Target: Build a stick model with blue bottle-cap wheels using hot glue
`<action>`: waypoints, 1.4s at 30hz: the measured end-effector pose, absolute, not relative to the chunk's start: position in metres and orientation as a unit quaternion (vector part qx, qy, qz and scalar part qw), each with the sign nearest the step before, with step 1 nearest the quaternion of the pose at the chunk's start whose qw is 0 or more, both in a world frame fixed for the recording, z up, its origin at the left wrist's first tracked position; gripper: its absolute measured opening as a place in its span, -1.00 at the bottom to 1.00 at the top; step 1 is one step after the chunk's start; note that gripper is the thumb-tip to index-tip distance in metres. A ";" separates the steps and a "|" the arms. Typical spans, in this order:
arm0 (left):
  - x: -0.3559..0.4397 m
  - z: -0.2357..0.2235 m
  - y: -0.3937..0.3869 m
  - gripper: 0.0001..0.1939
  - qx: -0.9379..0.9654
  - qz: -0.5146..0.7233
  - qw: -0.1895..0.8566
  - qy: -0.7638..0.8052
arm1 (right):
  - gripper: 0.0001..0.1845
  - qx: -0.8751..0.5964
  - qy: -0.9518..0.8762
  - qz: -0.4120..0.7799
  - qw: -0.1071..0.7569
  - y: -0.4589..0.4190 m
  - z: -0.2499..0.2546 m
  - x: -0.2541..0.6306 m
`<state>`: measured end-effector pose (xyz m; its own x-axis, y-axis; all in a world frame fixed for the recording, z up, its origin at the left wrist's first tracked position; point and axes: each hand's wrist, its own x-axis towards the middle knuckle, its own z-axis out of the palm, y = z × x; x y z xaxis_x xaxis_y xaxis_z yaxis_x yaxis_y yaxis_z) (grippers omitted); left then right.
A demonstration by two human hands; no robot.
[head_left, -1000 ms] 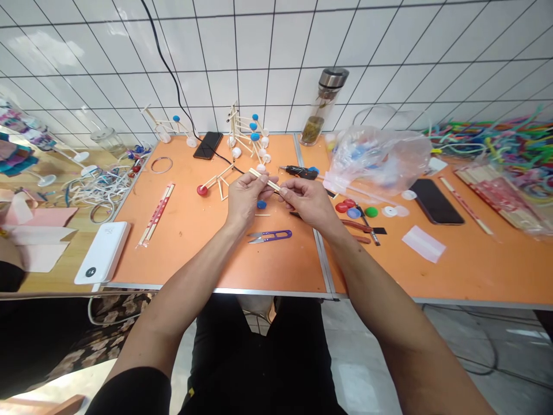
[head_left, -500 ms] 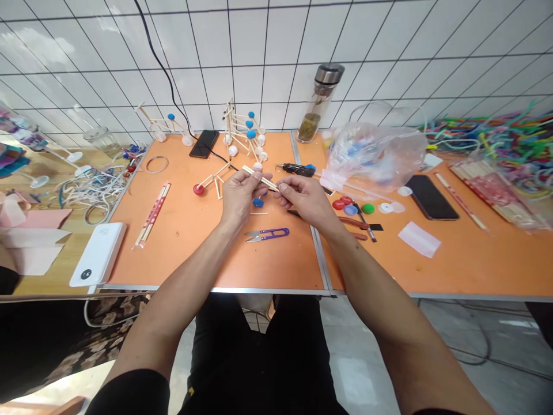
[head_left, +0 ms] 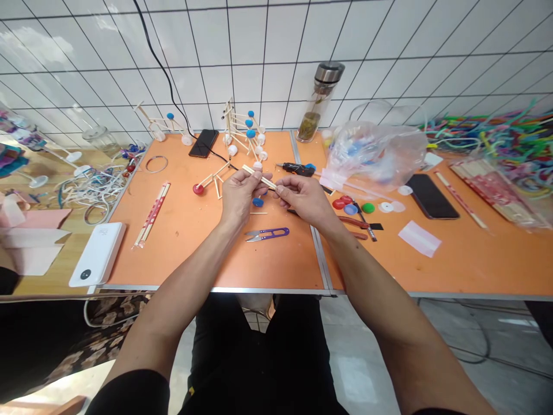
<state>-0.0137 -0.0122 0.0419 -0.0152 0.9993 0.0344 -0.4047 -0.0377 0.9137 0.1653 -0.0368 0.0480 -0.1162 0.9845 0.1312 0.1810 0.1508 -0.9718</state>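
Both my hands are raised over the orange table point(head_left: 190, 253), holding one pale wooden stick point(head_left: 259, 176) between them. My left hand point(head_left: 242, 195) pinches the stick near its far end. My right hand point(head_left: 302, 199) grips the near end with curled fingers. Under my hands lie a blue bottle cap point(head_left: 258, 202), a short stick piece and purple thread snips point(head_left: 268, 234). Just beyond stands a small stick frame with a red cap point(head_left: 199, 189).
Stick-and-cap models point(head_left: 244, 135), a black phone point(head_left: 204, 143) on a cable and a glass bottle point(head_left: 320, 102) stand at the back. A glue gun point(head_left: 298, 169), red pliers point(head_left: 355, 222), loose caps, a plastic bag point(head_left: 375, 153), another phone point(head_left: 432, 197), wrapped chopsticks point(head_left: 152, 214) and a white power bank point(head_left: 97, 254) surround me.
The view shifted slightly during the first half second. My hands keep hold of the stick, with only small finger movements.
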 end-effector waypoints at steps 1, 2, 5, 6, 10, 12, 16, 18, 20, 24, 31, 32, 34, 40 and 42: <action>-0.014 0.043 -0.013 -0.81 0.393 0.600 0.581 0.385 | -0.64 -0.483 -0.606 0.438 0.456 -0.037 0.048 0.165; -0.013 0.043 -0.013 -0.80 0.392 0.597 0.580 0.392 | -0.64 -0.483 -0.607 0.437 0.455 -0.037 0.048 0.165; -0.012 0.044 -0.014 -0.77 0.388 0.590 0.582 0.403 | -0.65 -0.483 -0.612 0.431 0.455 -0.036 0.047 0.165; -0.012 0.044 -0.015 -0.78 0.389 0.590 0.583 0.402 | -0.66 -0.482 -0.612 0.429 0.457 -0.036 0.047 0.165; -0.011 0.043 -0.016 -0.82 0.396 0.589 0.585 0.393 | -0.70 -0.481 -0.613 0.424 0.462 -0.036 0.046 0.164; -0.011 0.043 -0.016 -0.83 0.397 0.588 0.586 0.393 | -0.72 -0.483 -0.613 0.419 0.464 -0.037 0.046 0.163; -0.012 0.043 -0.016 -0.79 0.397 0.590 0.590 0.382 | -0.69 -0.489 -0.611 0.412 0.467 -0.038 0.047 0.163; -0.012 0.043 -0.016 -0.78 0.398 0.591 0.591 0.377 | -0.67 -0.488 -0.608 0.414 0.469 -0.038 0.046 0.162; -0.012 0.044 -0.016 -0.77 0.400 0.589 0.589 0.381 | -0.65 -0.488 -0.605 0.416 0.472 -0.038 0.046 0.163; -0.013 0.045 -0.017 -0.77 0.405 0.589 0.588 0.379 | -0.60 -0.480 -0.599 0.429 0.476 -0.037 0.045 0.163; -0.014 0.044 -0.015 -0.75 0.412 0.592 0.589 0.364 | -0.49 -0.476 -0.589 0.443 0.480 -0.036 0.042 0.162; -0.015 0.043 -0.015 -0.73 0.415 0.594 0.591 0.355 | -0.48 -0.477 -0.589 0.442 0.480 -0.036 0.042 0.162; -0.015 0.042 -0.014 -0.71 0.418 0.594 0.594 0.345 | -0.47 -0.478 -0.589 0.441 0.480 -0.036 0.042 0.163; -0.018 0.044 -0.013 -0.72 0.425 0.584 0.596 0.350 | -0.50 -0.472 -0.579 0.464 0.476 -0.038 0.045 0.165; -0.018 0.045 -0.014 -0.71 0.424 0.579 0.597 0.358 | -0.50 -0.469 -0.579 0.467 0.476 -0.038 0.045 0.165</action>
<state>-0.0179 -0.0136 0.0452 0.0723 0.9953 0.0642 -0.3881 -0.0312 0.9211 0.1647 -0.0379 0.0446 -0.1058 0.9879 0.1136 0.0987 0.1241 -0.9874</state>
